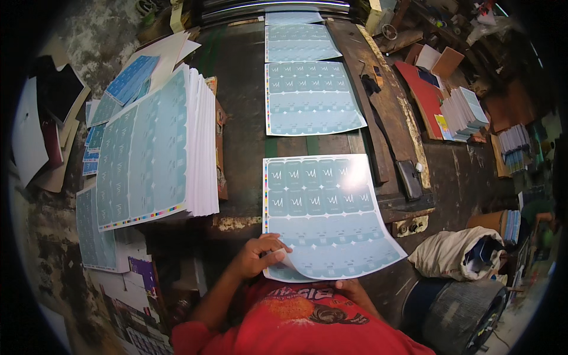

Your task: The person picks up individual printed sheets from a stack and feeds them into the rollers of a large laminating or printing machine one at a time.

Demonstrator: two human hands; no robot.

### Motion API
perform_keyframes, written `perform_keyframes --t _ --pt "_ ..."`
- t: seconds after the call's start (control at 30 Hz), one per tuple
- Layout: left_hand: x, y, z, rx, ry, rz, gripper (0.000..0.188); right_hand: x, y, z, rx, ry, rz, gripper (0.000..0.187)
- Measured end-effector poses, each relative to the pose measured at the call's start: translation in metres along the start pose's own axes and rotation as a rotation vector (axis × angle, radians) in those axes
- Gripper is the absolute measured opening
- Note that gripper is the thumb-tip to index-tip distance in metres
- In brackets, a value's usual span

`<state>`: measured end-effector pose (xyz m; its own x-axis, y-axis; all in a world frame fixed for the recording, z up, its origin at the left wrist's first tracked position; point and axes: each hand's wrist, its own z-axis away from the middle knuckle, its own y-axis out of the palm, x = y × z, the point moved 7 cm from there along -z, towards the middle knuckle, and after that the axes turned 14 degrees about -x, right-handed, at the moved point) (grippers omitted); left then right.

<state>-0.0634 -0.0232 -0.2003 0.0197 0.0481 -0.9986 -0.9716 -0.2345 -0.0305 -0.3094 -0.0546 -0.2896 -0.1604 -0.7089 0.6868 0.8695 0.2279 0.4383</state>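
A printed sheet (319, 204) in pale blue-green, with rows of card-like panels and a colour strip on its left edge, lies partly on the machine bed. Its near edge curls up close to my body. My left hand (260, 254) pinches the near left corner between thumb and fingers. Just below the near edge, toward the right, is my right hand (352, 290); its fingers are mostly hidden by the sheet. Ahead, in a line toward the rollers, lie a second matching sheet (313, 97) and a third sheet (299, 42), with part of another beyond.
To my left stands a thick, tilted stack of matching sheets (142, 154). Metal rollers (275, 7) cross the far end. A dark pouch-like object (408, 179) rests at the bed's right side. Further right are a stack of printed cards (464, 112) and a whitish sack (452, 254).
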Motion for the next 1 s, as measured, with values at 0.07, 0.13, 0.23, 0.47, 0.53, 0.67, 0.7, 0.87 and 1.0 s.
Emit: perform_keyframes --t 0.07,0.13,0.23,0.47,0.53,0.67,0.7,0.87,1.0 --pt "0.0 -0.002 -0.012 0.017 -0.01 0.037 0.019 -0.014 -0.004 -0.016 0.007 0.047 0.066 0.065" --pt "-0.004 -0.006 -0.025 0.087 0.051 0.009 0.014 -0.023 -0.009 -0.03 0.007 0.094 0.146 0.062" --pt "0.0 -0.016 -0.04 0.128 0.129 -0.165 0.016 -0.028 -0.017 -0.048 -0.085 0.143 -0.077 0.054" --pt "0.018 -0.027 -0.071 0.054 0.213 -0.358 0.017 -0.01 -0.004 -0.049 -0.216 0.195 -0.058 0.051" --pt "0.024 -0.027 -0.08 0.032 0.264 -0.391 0.014 -0.006 -0.005 -0.045 -0.225 0.178 -0.027 0.053" --pt "0.043 -0.027 -0.103 0.015 0.261 -0.431 0.014 -0.004 -0.009 -0.042 -0.231 0.175 -0.036 0.055" --pt "0.045 -0.028 -0.108 0.011 0.27 -0.442 0.013 -0.003 -0.008 -0.041 -0.224 0.184 -0.047 0.055" --pt "0.053 -0.034 -0.137 0.001 0.341 -0.5 0.014 -0.004 -0.002 -0.031 -0.19 0.247 -0.112 0.053" --pt "0.062 -0.04 -0.163 -0.011 0.315 -0.585 0.018 -0.005 -0.002 -0.03 -0.125 0.228 -0.143 0.053"
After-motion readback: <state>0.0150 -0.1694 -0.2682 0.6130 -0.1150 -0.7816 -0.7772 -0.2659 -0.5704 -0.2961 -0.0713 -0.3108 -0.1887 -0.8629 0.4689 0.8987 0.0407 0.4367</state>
